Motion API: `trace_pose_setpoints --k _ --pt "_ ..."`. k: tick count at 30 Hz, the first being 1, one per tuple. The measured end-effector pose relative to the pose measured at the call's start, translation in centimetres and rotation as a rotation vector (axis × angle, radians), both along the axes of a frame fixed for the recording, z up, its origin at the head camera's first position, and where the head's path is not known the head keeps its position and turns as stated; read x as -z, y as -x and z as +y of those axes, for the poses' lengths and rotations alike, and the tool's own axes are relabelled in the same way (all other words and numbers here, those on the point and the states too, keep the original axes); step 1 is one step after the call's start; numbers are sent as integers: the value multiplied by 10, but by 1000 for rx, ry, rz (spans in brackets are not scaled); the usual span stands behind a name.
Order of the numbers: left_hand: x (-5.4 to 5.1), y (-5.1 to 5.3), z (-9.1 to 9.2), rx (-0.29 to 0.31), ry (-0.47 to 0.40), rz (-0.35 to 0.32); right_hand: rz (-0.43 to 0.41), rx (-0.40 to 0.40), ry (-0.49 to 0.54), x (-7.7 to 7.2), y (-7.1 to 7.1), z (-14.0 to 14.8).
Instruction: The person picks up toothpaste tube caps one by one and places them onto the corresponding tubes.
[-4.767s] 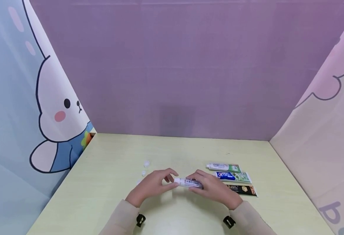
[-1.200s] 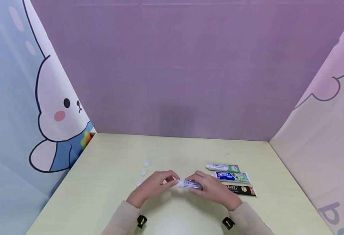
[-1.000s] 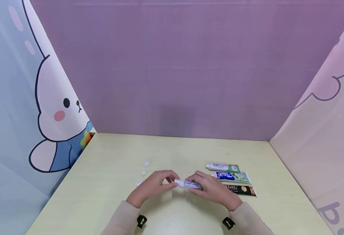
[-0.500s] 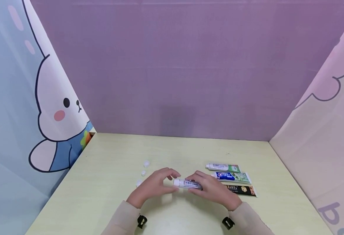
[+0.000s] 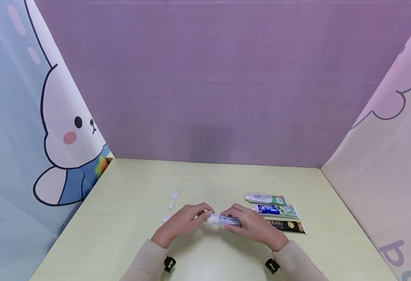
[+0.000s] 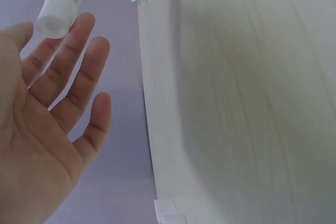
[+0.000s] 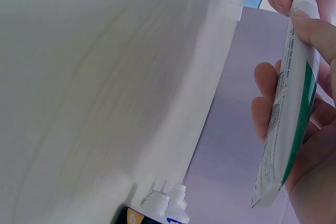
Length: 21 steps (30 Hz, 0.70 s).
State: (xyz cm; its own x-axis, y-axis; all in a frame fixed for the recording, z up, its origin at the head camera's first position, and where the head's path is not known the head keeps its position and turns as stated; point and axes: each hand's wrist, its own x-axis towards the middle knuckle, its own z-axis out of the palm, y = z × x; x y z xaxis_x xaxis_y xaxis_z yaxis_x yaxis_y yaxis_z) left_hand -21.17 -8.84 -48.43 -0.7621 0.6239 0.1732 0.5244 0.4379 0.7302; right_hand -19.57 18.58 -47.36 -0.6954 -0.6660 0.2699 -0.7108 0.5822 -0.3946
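Note:
A white toothpaste tube with a green stripe is held sideways above the table's front middle. My right hand grips its body, the thumb along one side and fingers behind. At its left end is a white cap, with my left hand's thumb and forefinger tips on either side of it in a light pinch. In the left wrist view, the other fingers of that hand stay extended, away from the tube. How firmly the cap is held is hard to tell.
Three toothpaste tubes lie right of the hands: a white-green one, a blue-green one and a black one, partly behind the right hand. On the left are loose white caps. A purple backdrop rises behind the table.
The left thumb and fingers spread apart half a second ago and have closed around the cap again. The right hand and tube stay nearly in place.

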Motion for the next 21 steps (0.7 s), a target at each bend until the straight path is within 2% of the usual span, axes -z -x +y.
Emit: trace_pose_setpoints --k 7,21 --pt "0 1 0 13 -1 -13 11 1 -8 -1 -1 1" --pt "-3 1 1 53 -109 48 1 7 -11 0 0 1"
